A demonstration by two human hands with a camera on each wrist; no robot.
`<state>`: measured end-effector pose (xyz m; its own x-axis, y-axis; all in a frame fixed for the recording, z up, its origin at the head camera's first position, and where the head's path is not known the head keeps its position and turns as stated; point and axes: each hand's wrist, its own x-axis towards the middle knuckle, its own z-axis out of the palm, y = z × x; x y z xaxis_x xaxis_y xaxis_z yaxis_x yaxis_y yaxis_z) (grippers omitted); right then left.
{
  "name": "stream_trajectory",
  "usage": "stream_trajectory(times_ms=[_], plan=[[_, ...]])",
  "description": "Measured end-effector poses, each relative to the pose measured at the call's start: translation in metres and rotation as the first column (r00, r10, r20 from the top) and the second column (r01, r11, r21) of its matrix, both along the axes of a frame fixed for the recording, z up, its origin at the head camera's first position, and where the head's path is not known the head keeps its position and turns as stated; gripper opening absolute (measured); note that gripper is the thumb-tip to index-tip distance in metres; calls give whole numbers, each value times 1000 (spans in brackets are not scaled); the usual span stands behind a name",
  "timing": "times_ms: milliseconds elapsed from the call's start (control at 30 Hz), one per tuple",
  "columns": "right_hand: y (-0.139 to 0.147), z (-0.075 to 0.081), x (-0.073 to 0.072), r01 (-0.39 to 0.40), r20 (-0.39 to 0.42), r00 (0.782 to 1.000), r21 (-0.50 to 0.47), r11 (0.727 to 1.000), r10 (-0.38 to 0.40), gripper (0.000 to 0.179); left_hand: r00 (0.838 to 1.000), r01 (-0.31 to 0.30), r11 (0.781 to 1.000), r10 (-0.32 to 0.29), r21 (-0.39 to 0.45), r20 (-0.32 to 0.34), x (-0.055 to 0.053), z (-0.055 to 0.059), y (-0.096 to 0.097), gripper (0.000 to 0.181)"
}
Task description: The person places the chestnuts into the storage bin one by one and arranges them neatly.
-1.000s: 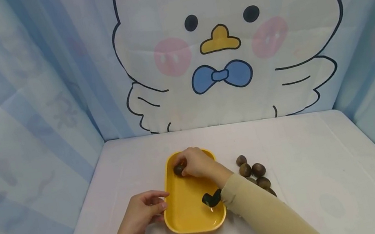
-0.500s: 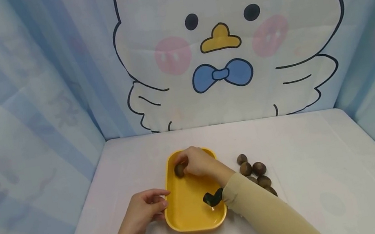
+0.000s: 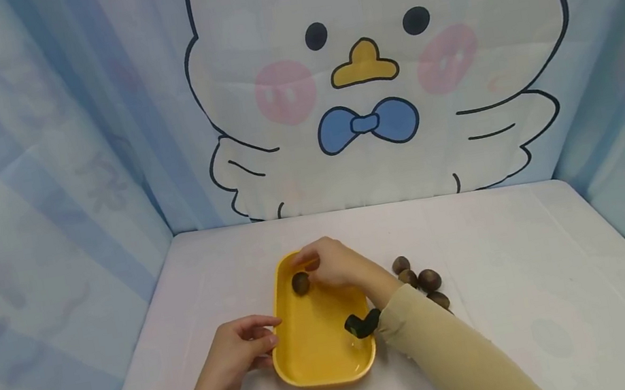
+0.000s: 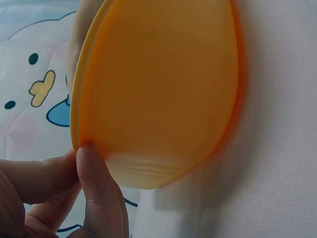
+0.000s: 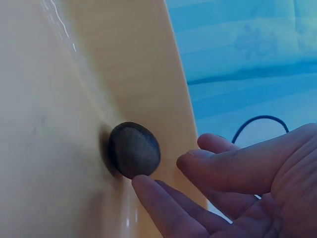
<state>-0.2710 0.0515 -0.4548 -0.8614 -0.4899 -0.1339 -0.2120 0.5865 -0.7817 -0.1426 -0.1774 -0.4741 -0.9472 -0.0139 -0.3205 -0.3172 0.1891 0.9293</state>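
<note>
A yellow tray (image 3: pixel 319 345) lies lengthwise on the table; its outer wall (image 4: pixel 163 89) fills much of the left wrist view. My left hand (image 3: pixel 239 352) pinches the tray's left rim between thumb and finger. Inside, at the far left corner, sits one brown chestnut (image 3: pixel 300 284), resting against the wall in the right wrist view. My right hand (image 3: pixel 339 265) is just to the right of this chestnut, thumb and fingers spread apart. One fingertip (image 5: pixel 141 182) is at the chestnut's edge; whether it touches cannot be told.
Several more chestnuts (image 3: pixel 429 280) are grouped on the white table (image 3: pixel 517 271) right of the tray, partly hidden by my right sleeve (image 3: pixel 437 346). Behind the table hangs a cloth (image 3: pixel 383 169) with a cartoon bird; cloth walls (image 3: pixel 34 235) enclose the sides.
My right hand has let go of the chestnut and drawn slightly up and right, its fingers parting. The chestnut stays in the tray's far left corner. My left hand keeps its place.
</note>
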Motion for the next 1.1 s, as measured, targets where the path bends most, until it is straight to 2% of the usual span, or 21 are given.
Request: stream_trajectory(times_ms=[233, 467, 733, 1100], plan=[[13, 9, 0, -11, 49, 999, -73, 997, 15, 41, 1000, -4, 1000, 4, 8, 11, 0, 1, -1, 32], [28, 18, 3, 16, 87, 996, -147, 989, -3, 44, 1000, -3, 1000, 3, 2, 14, -2, -1, -1, 33], [44, 29, 7, 31, 91, 996, -208, 978, -12, 49, 1000, -17, 1000, 17, -8, 22, -2, -4, 0, 33], [69, 45, 18, 66, 63, 997, -209, 976, -54, 51, 1000, -14, 1000, 14, 2, 20, -1, -3, 1, 33]])
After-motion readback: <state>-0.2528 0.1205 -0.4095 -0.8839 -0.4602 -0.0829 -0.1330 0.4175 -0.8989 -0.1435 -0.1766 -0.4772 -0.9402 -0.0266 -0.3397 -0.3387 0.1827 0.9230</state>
